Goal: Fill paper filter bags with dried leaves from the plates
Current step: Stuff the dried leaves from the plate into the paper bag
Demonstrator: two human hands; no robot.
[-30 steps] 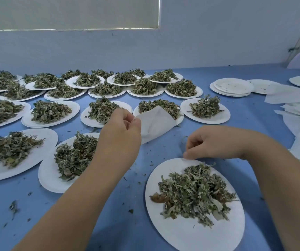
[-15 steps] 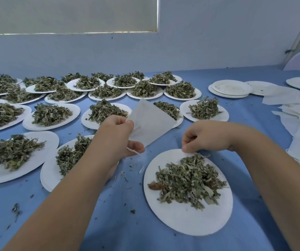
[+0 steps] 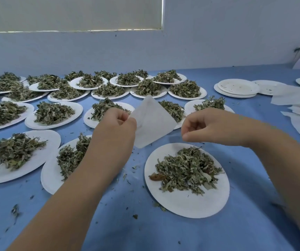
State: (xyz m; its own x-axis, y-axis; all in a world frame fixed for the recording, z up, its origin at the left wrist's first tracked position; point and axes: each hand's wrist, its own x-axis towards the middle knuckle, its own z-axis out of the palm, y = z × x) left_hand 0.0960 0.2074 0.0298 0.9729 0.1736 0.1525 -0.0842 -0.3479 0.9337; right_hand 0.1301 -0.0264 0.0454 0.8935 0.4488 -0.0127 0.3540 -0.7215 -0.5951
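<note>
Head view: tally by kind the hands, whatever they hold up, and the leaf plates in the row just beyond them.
Hands: 2, left hand and right hand
Held filter bag: 1, pinched by the left fingers
Row of leaf plates: 5
Total: 8

Person: two bare forearms [image 3: 84,187], uncovered all the way to the frame edge. Left grip [image 3: 115,124] and right grip [image 3: 207,127] bare too, skin smooth, knuckles rounded. Anything worn higher up the arms is out of shot.
</note>
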